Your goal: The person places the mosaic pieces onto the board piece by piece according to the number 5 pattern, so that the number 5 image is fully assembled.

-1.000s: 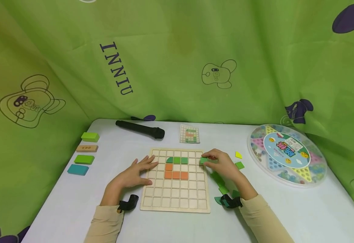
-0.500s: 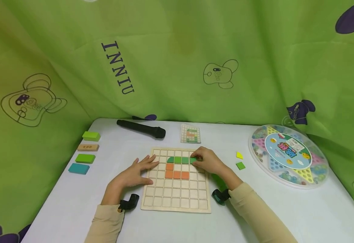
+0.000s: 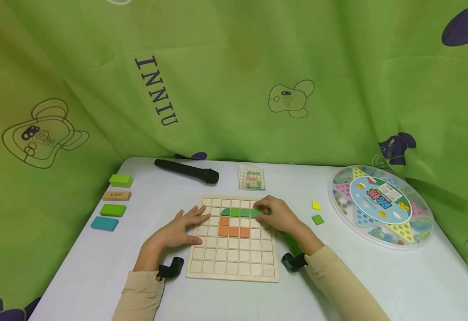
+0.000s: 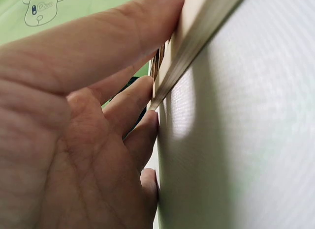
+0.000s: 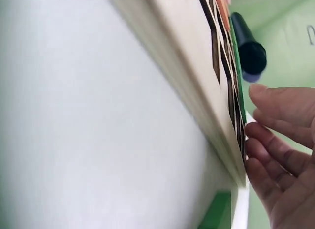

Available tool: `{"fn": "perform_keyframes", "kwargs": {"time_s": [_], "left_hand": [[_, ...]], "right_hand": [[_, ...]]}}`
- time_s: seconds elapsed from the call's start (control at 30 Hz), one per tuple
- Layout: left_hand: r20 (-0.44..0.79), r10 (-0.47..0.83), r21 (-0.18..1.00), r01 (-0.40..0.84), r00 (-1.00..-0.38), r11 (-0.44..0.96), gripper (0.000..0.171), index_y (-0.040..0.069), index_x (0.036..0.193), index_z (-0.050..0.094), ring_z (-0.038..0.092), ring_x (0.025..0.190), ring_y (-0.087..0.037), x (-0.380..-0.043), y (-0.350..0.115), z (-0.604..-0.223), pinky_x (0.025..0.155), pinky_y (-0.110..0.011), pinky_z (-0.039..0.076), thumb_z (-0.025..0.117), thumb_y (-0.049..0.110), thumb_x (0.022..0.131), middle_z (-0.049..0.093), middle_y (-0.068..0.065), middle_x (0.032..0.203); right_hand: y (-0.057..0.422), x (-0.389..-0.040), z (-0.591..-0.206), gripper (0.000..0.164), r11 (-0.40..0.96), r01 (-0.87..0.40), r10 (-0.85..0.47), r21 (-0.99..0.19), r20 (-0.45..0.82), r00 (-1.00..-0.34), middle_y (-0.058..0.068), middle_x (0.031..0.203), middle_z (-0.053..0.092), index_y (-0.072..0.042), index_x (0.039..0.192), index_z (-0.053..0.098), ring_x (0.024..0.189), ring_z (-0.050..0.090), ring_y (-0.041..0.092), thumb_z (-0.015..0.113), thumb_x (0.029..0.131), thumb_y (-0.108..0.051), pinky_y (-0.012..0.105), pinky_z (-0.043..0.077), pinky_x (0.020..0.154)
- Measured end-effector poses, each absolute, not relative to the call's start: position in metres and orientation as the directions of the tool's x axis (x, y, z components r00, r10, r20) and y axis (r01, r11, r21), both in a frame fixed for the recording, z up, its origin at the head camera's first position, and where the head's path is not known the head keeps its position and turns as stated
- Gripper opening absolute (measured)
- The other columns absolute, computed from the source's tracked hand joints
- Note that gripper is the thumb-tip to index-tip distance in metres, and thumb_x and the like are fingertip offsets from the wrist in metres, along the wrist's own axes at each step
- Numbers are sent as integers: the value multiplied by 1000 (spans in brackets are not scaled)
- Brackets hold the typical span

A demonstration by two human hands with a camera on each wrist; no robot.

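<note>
A wooden grid board (image 3: pixel 232 268) lies on the white table. Its upper cells hold a row of green tiles (image 3: pixel 235 212), the leftmost with a rounded corner, and orange tiles (image 3: pixel 234 232) below. My left hand (image 3: pixel 174 229) is spread at the board's left side, its fingertips and thumb at the edge. In the left wrist view, a finger (image 4: pixel 138 17) lies against the board's side. My right hand (image 3: pixel 280 217) is over the board's right side, thumb and fingers loosely bent around the rightmost green tile (image 3: pixel 255 213). In the right wrist view, the fingertips (image 5: pixel 253 162) meet the board's edge.
A pattern card (image 3: pixel 252 178) and black microphone (image 3: pixel 186 171) lie behind the board. Coloured blocks (image 3: pixel 112 210) line the left. A yellow piece (image 3: pixel 316 205), a green square (image 3: pixel 318 219) and a round marble game box (image 3: pixel 380 207) are to the right. Green pieces (image 3: pixel 292 243) lie partly under my right forearm.
My right hand has moved left with a green tile, from the board's right edge to the end of the green row. Its fingers have since loosened slightly. My left hand stays put.
</note>
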State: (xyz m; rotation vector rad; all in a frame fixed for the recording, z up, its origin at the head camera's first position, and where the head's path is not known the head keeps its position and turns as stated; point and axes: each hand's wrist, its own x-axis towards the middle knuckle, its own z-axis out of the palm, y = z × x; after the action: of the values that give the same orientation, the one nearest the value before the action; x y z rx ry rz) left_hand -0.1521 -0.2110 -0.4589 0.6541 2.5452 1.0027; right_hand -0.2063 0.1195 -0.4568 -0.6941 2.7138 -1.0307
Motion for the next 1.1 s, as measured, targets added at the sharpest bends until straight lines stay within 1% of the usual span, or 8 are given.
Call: {"fn": "perform_keyframes", "kwargs": {"time_s": [0.13,0.33,0.5,0.63,0.73,0.83,0.93,1.1], "left_hand": [[-124,520,703,295,-845,647,74,11,143,43,9,146,-36,-151,-212,-459,116,-59,-6,75,27,78,21,-11,157],[-115,527,706,304,-842,640,74,10,143,43,9,146,-37,-151,-213,-461,115,-60,-6,75,28,78,21,-13,157],[-119,531,709,302,-839,637,75,10,143,43,9,146,-36,-151,-212,-460,115,-59,-6,75,29,78,21,-13,157],[-121,531,706,303,-839,640,74,11,143,43,9,146,-36,-152,-211,-459,116,-59,-6,75,28,79,21,-12,157],[-122,529,702,304,-840,644,74,11,143,43,9,146,-36,-152,-211,-459,116,-58,-6,75,28,79,21,-12,157],[-124,526,703,299,-841,645,74,11,143,43,9,146,-36,-152,-211,-458,116,-59,-6,75,28,79,21,-12,157],[-126,527,709,295,-841,640,74,10,143,43,9,146,-36,-152,-211,-458,116,-59,-6,75,27,79,21,-13,157],[-126,525,707,296,-841,643,74,11,143,43,9,146,-36,-152,-211,-458,116,-59,-6,75,27,79,21,-12,157]], "right_hand": [[133,-205,-455,37,644,-341,-439,-685,34,-898,7,115,63,-6,121,63,107,59,26,70,86,-17,43,51,92],[167,-203,-449,38,647,-294,-365,-704,53,-929,13,124,60,-5,124,61,115,56,37,68,87,-15,50,48,96],[205,-204,-449,39,664,-260,-288,-701,80,-954,18,124,59,-2,123,61,115,55,40,68,87,-12,52,46,99],[235,-205,-450,40,694,-218,-247,-687,58,-967,24,128,55,1,126,57,117,53,43,65,89,-12,54,45,99],[251,-206,-449,41,721,-175,-215,-671,24,-976,27,129,53,2,129,55,117,52,47,62,91,-11,54,46,96],[260,-207,-449,42,735,-139,-200,-664,-15,-980,28,127,54,3,130,53,116,53,47,61,91,-9,53,48,94],[262,-210,-451,40,736,-135,-212,-663,-37,-976,29,125,55,6,129,53,114,55,45,59,91,-6,52,49,93],[262,-213,-454,35,750,-152,-215,-644,-19,-976,29,119,57,8,124,57,108,57,43,58,90,-1,52,50,92]]}}
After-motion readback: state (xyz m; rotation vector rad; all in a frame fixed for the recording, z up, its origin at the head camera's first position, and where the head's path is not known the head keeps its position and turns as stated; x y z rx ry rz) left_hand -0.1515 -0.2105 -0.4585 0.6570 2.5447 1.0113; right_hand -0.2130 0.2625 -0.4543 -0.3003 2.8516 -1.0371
